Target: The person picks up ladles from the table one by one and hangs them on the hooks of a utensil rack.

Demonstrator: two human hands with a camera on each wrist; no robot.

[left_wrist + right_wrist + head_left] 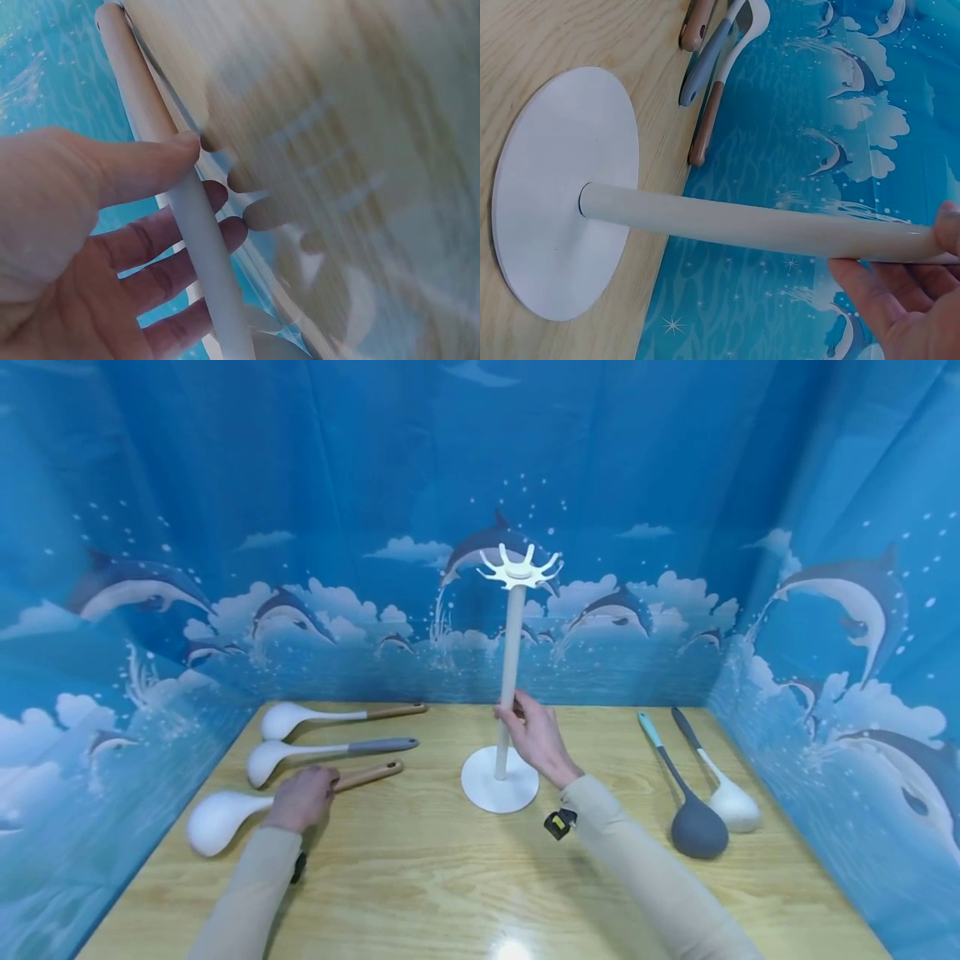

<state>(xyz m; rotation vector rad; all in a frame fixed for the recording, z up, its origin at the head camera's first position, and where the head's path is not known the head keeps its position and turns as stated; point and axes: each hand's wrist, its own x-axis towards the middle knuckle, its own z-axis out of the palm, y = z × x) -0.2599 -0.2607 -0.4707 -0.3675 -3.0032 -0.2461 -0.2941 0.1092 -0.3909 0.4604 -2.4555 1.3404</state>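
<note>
At the left, my left hand (300, 799) holds the nearest white ladle (215, 821) where its pale shaft meets the wooden handle (378, 772). The left wrist view shows the thumb across the top of that handle (139, 79) and the fingertips coming round its other side. In the middle stands an upright white utensil rack (512, 643) with a ring of curved hooks (519, 573) on top and a round base (486, 787). My right hand (540, 739) grips the pole (705, 216) of this rack, above the base (562, 247), which sits on the table.
Behind the held ladle lie a grey-handled white ladle (265, 762) and a brown-handled one (283, 720). At the right lie a dark ladle (700, 831) with a mint handle end and a white ladle (735, 806). A dolphin-print curtain (375, 460) surrounds the wooden table (420, 877).
</note>
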